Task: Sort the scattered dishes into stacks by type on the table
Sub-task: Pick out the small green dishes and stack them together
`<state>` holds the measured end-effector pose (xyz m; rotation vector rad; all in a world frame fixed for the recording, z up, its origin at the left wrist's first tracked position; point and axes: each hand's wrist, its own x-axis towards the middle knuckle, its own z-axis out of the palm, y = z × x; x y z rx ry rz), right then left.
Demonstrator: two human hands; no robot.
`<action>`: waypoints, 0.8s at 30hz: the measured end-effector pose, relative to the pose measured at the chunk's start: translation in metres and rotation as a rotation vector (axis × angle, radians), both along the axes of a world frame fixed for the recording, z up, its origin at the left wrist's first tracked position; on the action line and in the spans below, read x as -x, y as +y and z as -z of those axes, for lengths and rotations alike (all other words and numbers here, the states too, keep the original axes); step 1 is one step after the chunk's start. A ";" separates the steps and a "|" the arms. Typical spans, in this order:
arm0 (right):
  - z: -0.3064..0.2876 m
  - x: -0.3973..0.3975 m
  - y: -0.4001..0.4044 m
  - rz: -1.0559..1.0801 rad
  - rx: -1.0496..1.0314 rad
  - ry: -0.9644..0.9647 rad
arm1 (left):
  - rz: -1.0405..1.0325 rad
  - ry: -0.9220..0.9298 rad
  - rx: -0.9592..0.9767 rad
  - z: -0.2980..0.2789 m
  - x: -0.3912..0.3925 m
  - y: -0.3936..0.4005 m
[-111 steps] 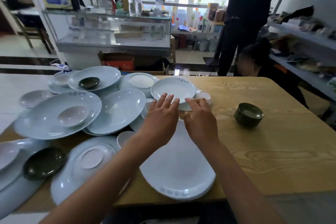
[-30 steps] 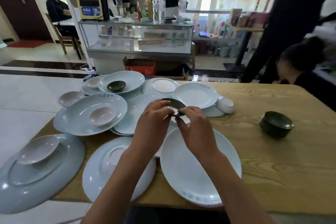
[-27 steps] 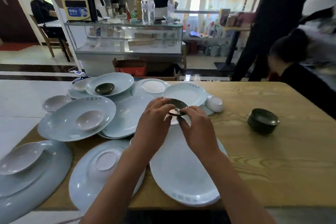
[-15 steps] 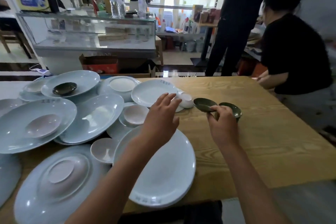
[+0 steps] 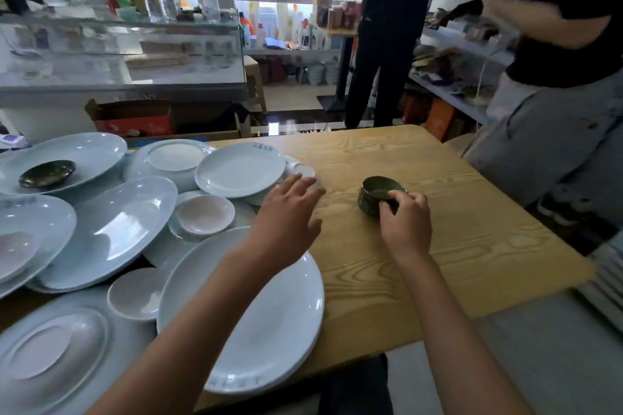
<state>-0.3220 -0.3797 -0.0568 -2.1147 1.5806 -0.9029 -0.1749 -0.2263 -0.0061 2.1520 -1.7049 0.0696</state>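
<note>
A stack of small dark green dishes [image 5: 377, 190] stands on the wooden table [image 5: 455, 239] right of centre. My right hand [image 5: 404, 219] rests at the near side of that stack, fingers curled on its top dish. My left hand [image 5: 286, 212] hovers with fingers apart over the table, beside a round white plate [image 5: 239, 170]. One more dark green dish [image 5: 47, 173] lies in an oval plate [image 5: 84, 152] at the far left. A stack of large oval plates [image 5: 256, 310] sits near the front edge under my left forearm.
Pale blue oval plates [image 5: 111, 232] and small pinkish bowls [image 5: 205, 214] crowd the table's left half. An upturned white cup [image 5: 303, 170] sits behind my left hand. A person in black [image 5: 559, 77] stands at the table's right; another stands behind. A glass counter [image 5: 118, 54] stands beyond.
My right hand has carried the dark green dish to the right and brought it down onto the green stack. My left hand let go of it and stayed near the white plates.
</note>
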 end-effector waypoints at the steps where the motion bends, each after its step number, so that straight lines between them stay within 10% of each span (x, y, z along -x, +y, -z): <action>1: 0.000 0.000 0.000 0.001 -0.010 0.000 | 0.009 -0.007 -0.005 0.001 0.001 -0.001; 24: -0.039 -0.137 0.121 -0.428 0.199 -0.004 | -0.320 -0.002 0.154 -0.019 -0.084 0.102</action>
